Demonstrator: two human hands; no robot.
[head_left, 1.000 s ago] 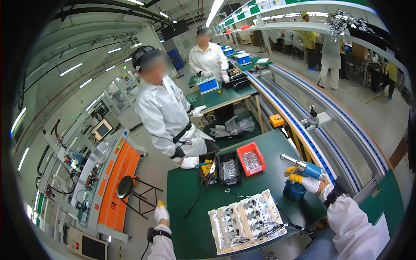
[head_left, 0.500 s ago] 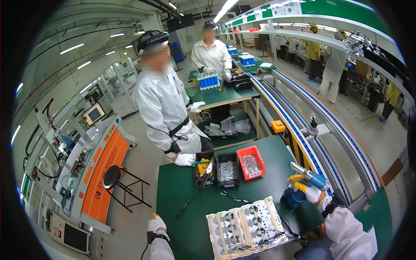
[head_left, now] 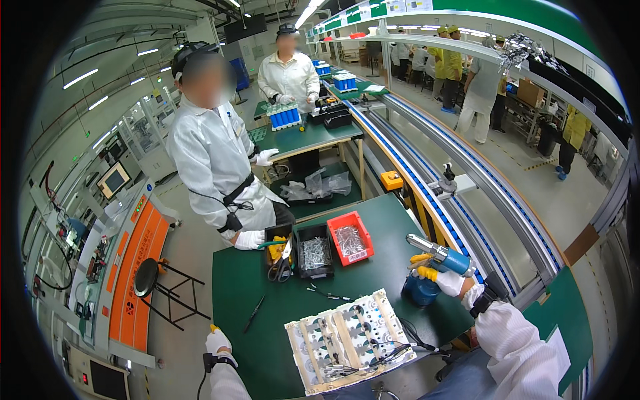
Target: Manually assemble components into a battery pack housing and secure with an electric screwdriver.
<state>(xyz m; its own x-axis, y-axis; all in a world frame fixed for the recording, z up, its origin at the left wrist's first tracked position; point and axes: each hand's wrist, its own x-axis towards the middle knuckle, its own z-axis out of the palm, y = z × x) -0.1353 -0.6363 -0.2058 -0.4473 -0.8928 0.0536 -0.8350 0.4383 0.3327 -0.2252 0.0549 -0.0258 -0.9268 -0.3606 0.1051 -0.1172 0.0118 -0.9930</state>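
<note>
Nearest: white perforated panel [head_left: 350, 340] flat on green worktop [head_left: 267, 293]. Left hand [head_left: 217, 342], gloved, at worktop's 7 o'clock edge, finger state unclear. Right hand [head_left: 443, 280] at 3 o'clock, fingers clenched round blue electric screwdriver [head_left: 443, 256]. Farther: red parts bin [head_left: 350, 238], co-worker [head_left: 217, 167].

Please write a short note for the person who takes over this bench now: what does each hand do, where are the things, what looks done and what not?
Right hand: gloved, gripping the blue electric screwdriver, tip pointing away, above the blue round holder.
Left hand: gloved, empty, at the near-left edge of the green table.
White cell-holder frame lies flat at the near edge, wires trailing right.
Red bin and black bin hold screws; scissors in the left black tray.
Done: cannot tell how many screws are in.
Left: the screwdriver is not at the frame yet.
</note>
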